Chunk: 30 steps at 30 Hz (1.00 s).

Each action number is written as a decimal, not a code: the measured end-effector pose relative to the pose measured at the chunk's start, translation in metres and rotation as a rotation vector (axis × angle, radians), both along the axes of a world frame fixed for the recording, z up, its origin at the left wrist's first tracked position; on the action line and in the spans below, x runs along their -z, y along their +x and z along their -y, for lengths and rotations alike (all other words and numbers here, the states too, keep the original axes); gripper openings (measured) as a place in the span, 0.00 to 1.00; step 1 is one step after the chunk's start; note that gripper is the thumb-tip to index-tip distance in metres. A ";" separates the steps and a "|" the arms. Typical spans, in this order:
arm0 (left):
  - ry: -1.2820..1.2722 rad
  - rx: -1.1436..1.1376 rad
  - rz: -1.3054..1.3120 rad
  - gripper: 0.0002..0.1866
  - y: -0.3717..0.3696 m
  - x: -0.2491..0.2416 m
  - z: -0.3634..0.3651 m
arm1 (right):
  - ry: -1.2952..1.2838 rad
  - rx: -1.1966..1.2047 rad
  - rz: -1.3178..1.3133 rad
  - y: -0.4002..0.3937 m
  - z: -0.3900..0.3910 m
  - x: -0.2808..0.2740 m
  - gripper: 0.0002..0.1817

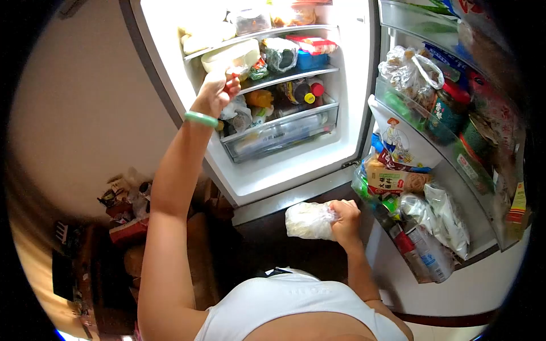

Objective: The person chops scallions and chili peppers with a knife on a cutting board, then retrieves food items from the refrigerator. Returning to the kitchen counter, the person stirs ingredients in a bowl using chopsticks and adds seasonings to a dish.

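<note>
My left hand, with a green bangle at the wrist, reaches into the open fridge at the middle shelf. Its fingers are curled closed in front of a cream oval container. Something small and clear shows at the fingertips, too indistinct to name. Low in front of the fridge, my right hand grips one end of a clear plastic bag with pale, whitish contents. Beside the container are a small red and green packet and a plastic-wrapped dark bundle.
The fridge door stands open on the right, its shelves packed with jars, bags and packets. A clear drawer sits below the shelves, under several bottles. At the left, a cluttered pile stands by the wall.
</note>
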State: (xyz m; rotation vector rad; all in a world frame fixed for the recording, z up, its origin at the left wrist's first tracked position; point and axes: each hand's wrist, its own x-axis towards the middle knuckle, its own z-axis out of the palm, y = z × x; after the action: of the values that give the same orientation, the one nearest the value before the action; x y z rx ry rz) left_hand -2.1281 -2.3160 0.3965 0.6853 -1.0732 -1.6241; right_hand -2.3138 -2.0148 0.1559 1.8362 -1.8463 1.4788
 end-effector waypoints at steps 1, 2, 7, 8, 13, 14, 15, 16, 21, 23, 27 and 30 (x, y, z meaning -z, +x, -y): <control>0.012 0.009 0.038 0.13 0.007 0.004 -0.017 | -0.007 -0.004 -0.003 -0.001 -0.001 -0.003 0.05; -0.026 0.037 0.062 0.12 0.014 0.006 -0.043 | -0.011 -0.010 -0.008 -0.001 -0.002 -0.006 0.05; -0.077 0.197 0.127 0.15 0.058 0.047 -0.126 | 0.190 0.074 0.190 -0.006 -0.007 -0.029 0.06; -0.062 0.242 0.113 0.15 0.068 0.059 -0.139 | 0.191 0.073 0.186 -0.007 -0.007 -0.038 0.06; 0.139 0.422 0.111 0.17 0.109 0.103 -0.201 | 0.136 0.169 0.222 -0.017 0.012 -0.046 0.05; 0.173 0.430 0.150 0.17 0.115 0.111 -0.209 | 0.132 0.241 0.169 -0.020 0.017 -0.046 0.05; 0.201 0.459 0.162 0.16 0.122 0.119 -0.213 | 0.156 0.226 0.175 -0.022 0.020 -0.052 0.03; 0.232 0.488 0.173 0.16 0.129 0.128 -0.218 | 0.158 0.222 0.169 -0.022 0.024 -0.059 0.03; 0.284 0.475 0.249 0.17 0.146 0.176 -0.234 | 0.058 0.151 0.324 -0.031 0.067 -0.100 0.12; 0.307 0.473 0.231 0.17 0.147 0.191 -0.237 | -0.114 0.116 0.497 -0.031 0.101 -0.122 0.14; 0.325 0.480 0.200 0.17 0.147 0.218 -0.238 | -0.216 -0.231 0.673 0.001 0.164 -0.201 0.11; 0.319 0.472 0.197 0.17 0.143 0.220 -0.236 | -0.322 -0.437 0.903 0.004 0.266 -0.226 0.14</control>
State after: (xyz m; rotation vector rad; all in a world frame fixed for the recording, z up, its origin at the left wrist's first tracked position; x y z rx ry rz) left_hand -1.9849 -2.0796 0.1768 0.8587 -1.1911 -2.2022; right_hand -2.3102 -2.2808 0.3816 1.5804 -1.3119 2.9141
